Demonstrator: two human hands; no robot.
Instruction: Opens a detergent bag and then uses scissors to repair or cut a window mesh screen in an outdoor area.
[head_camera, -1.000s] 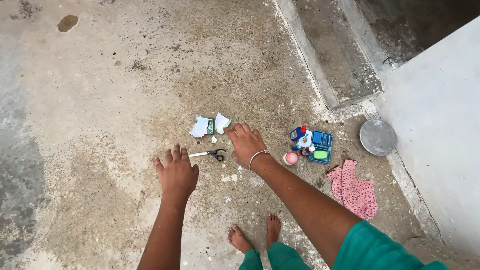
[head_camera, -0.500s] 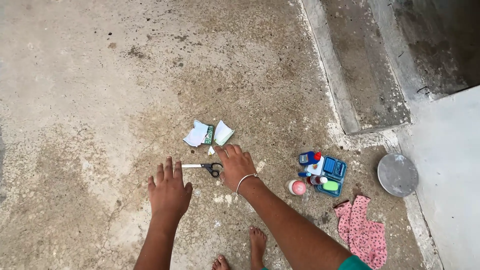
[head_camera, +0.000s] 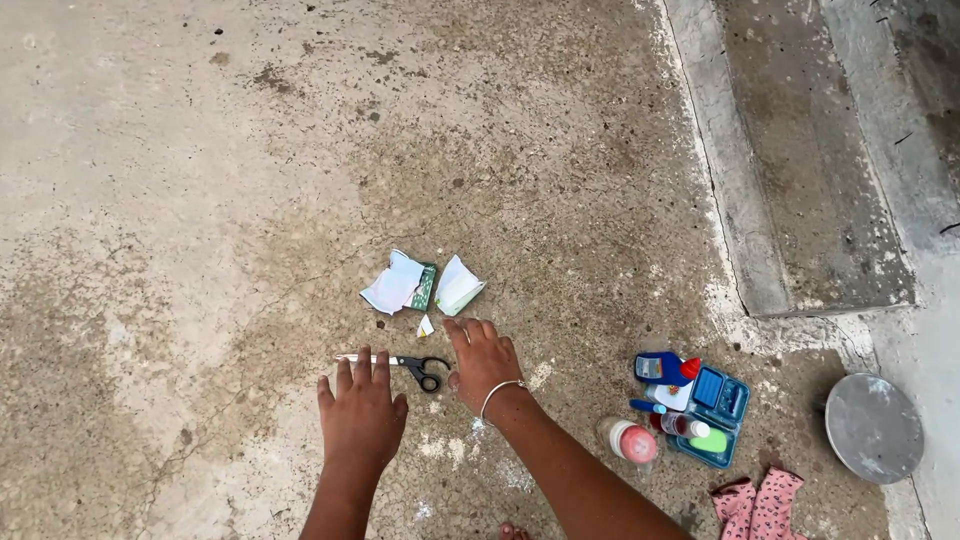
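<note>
Black-handled scissors (head_camera: 408, 365) lie on the concrete floor (head_camera: 200, 200). My left hand (head_camera: 360, 415) hovers flat just below the blades, fingers spread, holding nothing. My right hand (head_camera: 482, 362), with a thin bracelet on the wrist, rests palm down just right of the scissor handles, also holding nothing. Just beyond the hands lie torn white paper pieces (head_camera: 395, 285) with a small green packet (head_camera: 426, 287) between them, and a tiny paper scrap (head_camera: 426, 326).
To the right sits a blue tray (head_camera: 727, 400) with small bottles and a blue container, plus a pink-capped jar (head_camera: 630, 442). A round metal lid (head_camera: 873, 427) and pink patterned cloth (head_camera: 755, 505) lie farther right. A raised concrete step (head_camera: 790, 180) runs along the right.
The view has shifted so everything sits lower in frame. Both hands have come down closer to the scissors, the right hand sliding from the paper pieces to beside the handles.
</note>
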